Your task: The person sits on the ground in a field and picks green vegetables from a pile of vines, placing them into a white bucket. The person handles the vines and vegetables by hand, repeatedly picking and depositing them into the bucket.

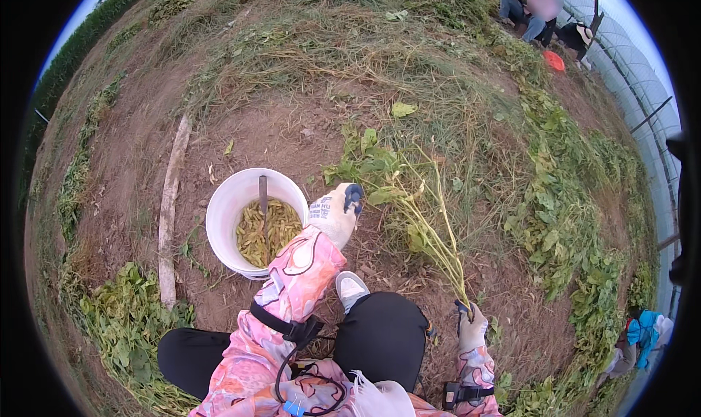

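Note:
My right hand (pixel 472 329), in a white glove with dark blue fingertips, grips a bunch of bean plant stems (pixel 447 255) by their lower ends. The stems slant up and left, and their leafy tops (pixel 371 165) rest on the ground. My left hand (pixel 336 214), gloved the same way, is beside the right rim of a white bucket (pixel 220 223), between it and the leaves. Its fingers are curled in; whatever they hold is hidden. Yellow-green bean pods (pixel 257 240) fill the bucket's lower part, and a flat brown stick (pixel 263 190) stands among them.
Left of the bucket a weathered wooden plank (pixel 173 205) lies on the soil. Pulled plants are heaped (pixel 128 337) at lower left and along a row (pixel 562 205) on the right. A person (pixel 537 6) crouches at far right near a red container (pixel 553 60), beside a plastic-covered tunnel (pixel 621 44).

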The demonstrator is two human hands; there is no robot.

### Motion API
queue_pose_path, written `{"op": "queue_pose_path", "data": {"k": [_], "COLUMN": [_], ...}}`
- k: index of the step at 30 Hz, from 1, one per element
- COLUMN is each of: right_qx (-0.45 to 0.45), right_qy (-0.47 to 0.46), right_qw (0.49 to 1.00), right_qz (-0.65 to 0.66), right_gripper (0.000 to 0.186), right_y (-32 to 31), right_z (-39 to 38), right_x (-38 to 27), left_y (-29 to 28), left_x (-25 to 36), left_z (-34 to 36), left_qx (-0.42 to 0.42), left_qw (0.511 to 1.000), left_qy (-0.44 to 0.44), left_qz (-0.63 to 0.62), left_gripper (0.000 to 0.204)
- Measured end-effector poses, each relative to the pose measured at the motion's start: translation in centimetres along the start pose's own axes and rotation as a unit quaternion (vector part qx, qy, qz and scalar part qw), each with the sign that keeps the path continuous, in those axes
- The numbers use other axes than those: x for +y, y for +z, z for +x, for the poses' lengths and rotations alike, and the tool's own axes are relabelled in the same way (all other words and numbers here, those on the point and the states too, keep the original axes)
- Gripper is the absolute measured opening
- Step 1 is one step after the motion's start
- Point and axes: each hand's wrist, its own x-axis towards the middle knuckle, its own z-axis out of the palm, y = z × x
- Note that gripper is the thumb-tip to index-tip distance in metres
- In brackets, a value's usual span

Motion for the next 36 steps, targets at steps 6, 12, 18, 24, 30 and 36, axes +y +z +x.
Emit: {"op": "queue_pose_path", "data": {"k": [6,12,18,24,30,36], "right_qx": [0.051,0.077,0.059,0.092,0.062,-0.027], "right_qy": [-0.100,-0.148,-0.205,-0.240,-0.198,-0.162], "right_qw": [0.993,0.983,0.974,0.963,0.972,0.974], "right_qz": [-0.025,-0.078,-0.080,-0.086,-0.106,-0.153], "right_gripper": [0.023,0.027,0.034,0.036,0.036,0.032], "right_y": [-1.0,-0.6,0.0,0.0,-0.4,-0.9], "right_z": [0.3,0.3,0.1,-0.4,-1.5,-2.7], "right_x": [1.4,-2.9,-2.9,-2.7,-1.3,-4.7], "left_y": [-9.0,-8.7,-3.4,2.7,3.6,3.5], "left_x": [-10.9,-6.9,0.4,-0.7,-2.2,-3.1], "left_z": [-2.8,-4.2,-3.0,-1.5,-0.5,0.3], "left_qx": [0.023,-0.033,-0.146,-0.079,-0.043,-0.031], "left_qw": [0.942,0.965,0.989,0.993,0.940,0.994], "left_qy": [-0.129,-0.069,0.010,0.024,-0.175,-0.025], "left_qz": [0.308,0.253,0.018,0.082,-0.289,0.100], "left_gripper": [0.034,0.054,0.069,0.042,0.016,0.021]}}
